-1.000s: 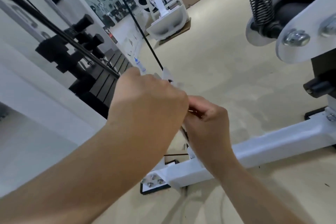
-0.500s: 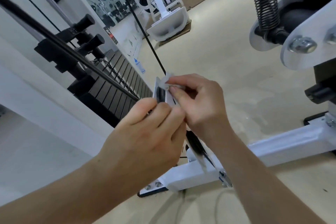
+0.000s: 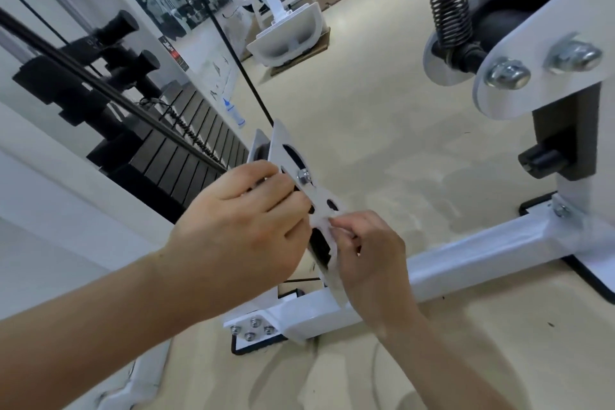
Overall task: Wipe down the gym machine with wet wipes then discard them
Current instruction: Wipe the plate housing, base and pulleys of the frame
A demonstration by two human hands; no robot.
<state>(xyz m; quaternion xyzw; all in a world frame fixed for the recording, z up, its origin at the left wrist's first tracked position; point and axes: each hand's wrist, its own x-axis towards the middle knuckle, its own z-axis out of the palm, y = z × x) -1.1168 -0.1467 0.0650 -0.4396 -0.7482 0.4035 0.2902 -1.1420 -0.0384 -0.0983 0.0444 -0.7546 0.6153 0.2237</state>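
The left hand is curling its fingers round the near edge of the white pulley bracket, its grip closed on the plate. The right hand is pinching a white wet wipe between thumb and fingertips, pressing it against the bracket's lower part, just below the bolt. A black cable is running up from the bracket's top. The black weight stack is standing behind the left hand, and the machine's white base rail is lying on the beige floor beneath both hands.

White pulley bracket, black weight stack, beige floor, white frame.
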